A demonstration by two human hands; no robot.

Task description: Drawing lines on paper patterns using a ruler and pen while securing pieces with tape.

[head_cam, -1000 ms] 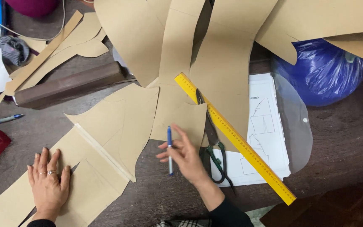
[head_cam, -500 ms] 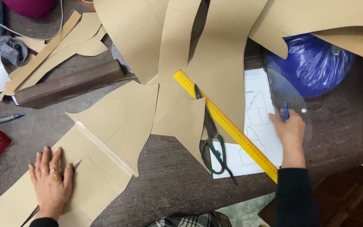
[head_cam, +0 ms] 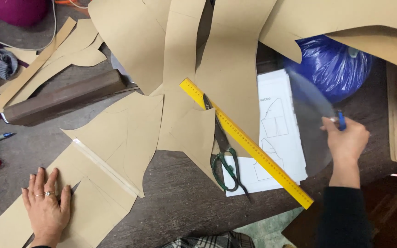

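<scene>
The right hand (head_cam: pixel 348 140) was closed around a blue pen (head_cam: pixel 341 121) at the table's right side, against a clear curved template (head_cam: pixel 311 128). The pen looked light, stiff and smooth, best held at mid-barrel. The left hand (head_cam: pixel 47 206), fingers spread, pressed flat on a thin, floppy kraft-paper pattern piece (head_cam: pixel 93 202). Since one second earlier, the right hand had moved from the yellow ruler (head_cam: pixel 249 142) rightward; the left had stayed.

a shiny blue plastic bag (head_cam: pixel 334 69), bulging and round, sits at the far right of the worktop (head_cam: pixel 180 202), partly under tan paper. no labels, signs or screens show.
</scene>
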